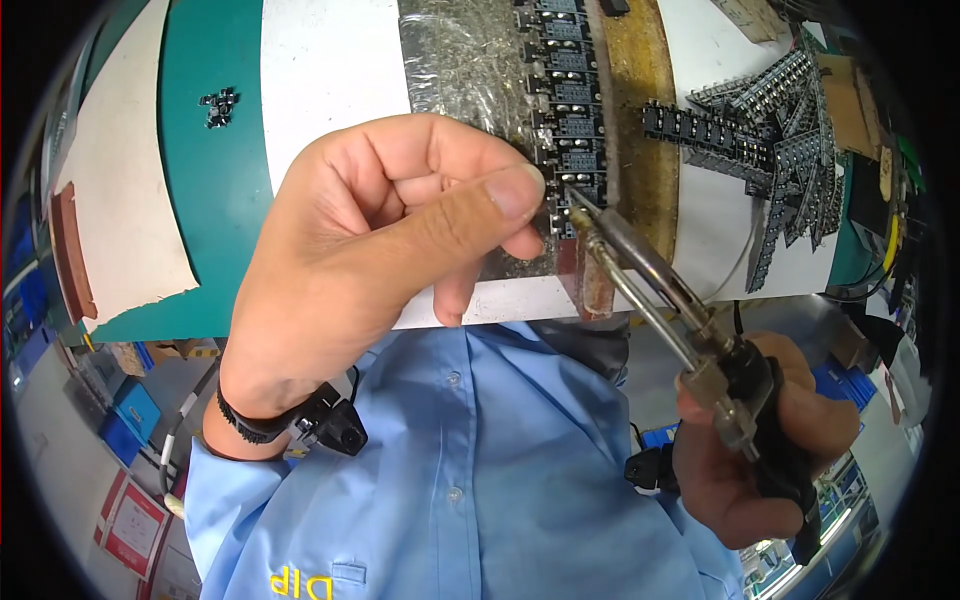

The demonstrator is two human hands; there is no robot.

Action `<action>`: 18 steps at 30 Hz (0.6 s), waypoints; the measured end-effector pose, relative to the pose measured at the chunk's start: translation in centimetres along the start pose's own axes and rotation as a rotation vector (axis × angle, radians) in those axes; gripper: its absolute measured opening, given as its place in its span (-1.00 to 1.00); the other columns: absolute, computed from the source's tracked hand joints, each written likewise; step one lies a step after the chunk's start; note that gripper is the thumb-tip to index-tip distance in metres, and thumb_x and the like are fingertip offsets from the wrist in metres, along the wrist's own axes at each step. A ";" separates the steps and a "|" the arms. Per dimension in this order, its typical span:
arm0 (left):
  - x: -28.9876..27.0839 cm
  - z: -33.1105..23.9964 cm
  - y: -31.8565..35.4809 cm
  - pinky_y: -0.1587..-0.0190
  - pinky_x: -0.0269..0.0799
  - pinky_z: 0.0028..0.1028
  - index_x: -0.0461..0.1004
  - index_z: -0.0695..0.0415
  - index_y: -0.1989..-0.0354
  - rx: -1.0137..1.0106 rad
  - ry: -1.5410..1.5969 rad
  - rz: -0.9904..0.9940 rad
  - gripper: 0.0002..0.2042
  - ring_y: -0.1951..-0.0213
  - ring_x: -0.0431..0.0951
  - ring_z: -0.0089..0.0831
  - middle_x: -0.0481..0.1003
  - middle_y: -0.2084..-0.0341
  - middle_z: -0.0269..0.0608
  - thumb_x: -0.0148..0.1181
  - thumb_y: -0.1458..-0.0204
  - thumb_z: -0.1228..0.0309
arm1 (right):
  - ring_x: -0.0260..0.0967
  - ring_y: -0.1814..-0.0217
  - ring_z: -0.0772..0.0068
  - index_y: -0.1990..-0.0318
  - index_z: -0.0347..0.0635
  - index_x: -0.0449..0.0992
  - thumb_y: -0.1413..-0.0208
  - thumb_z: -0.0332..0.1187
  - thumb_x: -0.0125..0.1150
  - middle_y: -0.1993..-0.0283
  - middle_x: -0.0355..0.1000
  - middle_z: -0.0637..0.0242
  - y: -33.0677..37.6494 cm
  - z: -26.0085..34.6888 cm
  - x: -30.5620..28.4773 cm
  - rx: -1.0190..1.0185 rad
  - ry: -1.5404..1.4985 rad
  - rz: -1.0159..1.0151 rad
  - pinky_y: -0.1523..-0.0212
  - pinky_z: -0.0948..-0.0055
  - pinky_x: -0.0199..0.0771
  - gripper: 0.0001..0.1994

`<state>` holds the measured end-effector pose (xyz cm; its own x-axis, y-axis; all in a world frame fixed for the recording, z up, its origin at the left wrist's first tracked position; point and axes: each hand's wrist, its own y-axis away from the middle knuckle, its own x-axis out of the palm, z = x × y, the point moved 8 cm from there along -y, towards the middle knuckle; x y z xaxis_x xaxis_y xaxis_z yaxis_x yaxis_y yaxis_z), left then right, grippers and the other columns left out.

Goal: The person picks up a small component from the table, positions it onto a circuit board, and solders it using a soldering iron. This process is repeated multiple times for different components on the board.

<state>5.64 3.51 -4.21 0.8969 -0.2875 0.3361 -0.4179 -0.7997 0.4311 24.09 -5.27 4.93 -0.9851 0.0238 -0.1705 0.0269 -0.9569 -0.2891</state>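
Note:
My left hand (370, 220) is closed over the work, its thumb and index finger pressed together at the left edge of a row of small black circuit boards (575, 85). Whatever lies between those fingertips is hidden. My right hand (750, 450) grips the black handle of a soldering gun (660, 270), which has a thin metal feed tube beside its barrel. The gun's pointed tip reaches the lower end of the row, just right of my left thumb. The boards sit in a long fixture (595, 285) with a brownish end.
A heap of black board strips (800, 140) lies on the right of the white work surface. On the green mat (215, 40) at left is a small cluster of black parts (217, 107). A cream sheet (120, 180) lies farther left, and a thin cable (735, 265) runs near the heap.

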 end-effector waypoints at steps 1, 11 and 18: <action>-0.1 -0.1 0.0 0.71 0.17 -0.75 0.37 0.26 0.42 0.003 0.001 -0.002 -0.82 0.78 0.27 -0.71 0.43 0.62 -0.21 0.08 -0.03 0.37 | 0.37 0.43 0.21 0.15 -0.38 0.22 -0.03 -0.14 0.05 0.41 0.37 -0.15 -0.4 -0.1 0.5 0.000 0.001 0.001 0.43 0.50 0.42 -0.56; -0.9 -0.5 -0.3 0.70 0.15 -0.75 0.38 0.26 0.45 -0.083 0.033 0.017 -0.86 0.78 0.28 -0.70 0.43 0.63 -0.22 0.12 0.00 0.42 | 0.39 0.42 0.21 0.17 -0.39 0.23 -0.03 -0.17 0.07 0.41 0.37 -0.17 -1.8 -0.2 1.5 0.013 0.008 0.019 0.40 0.50 0.43 -0.59; -1.0 -0.2 -0.3 0.70 0.16 -0.75 0.39 0.26 0.44 -0.096 0.038 0.008 -0.86 0.78 0.28 -0.69 0.45 0.62 -0.19 0.11 0.00 0.42 | 0.40 0.41 0.22 0.18 -0.39 0.24 -0.02 -0.19 0.07 0.41 0.37 -0.17 -2.4 -0.9 2.6 0.032 0.017 0.014 0.38 0.51 0.43 -0.61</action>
<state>4.84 4.12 -4.45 0.8880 -0.2718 0.3709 -0.4386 -0.7429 0.5056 21.63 -2.65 4.31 -0.9817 0.0145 -0.1901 0.0353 -0.9660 -0.2560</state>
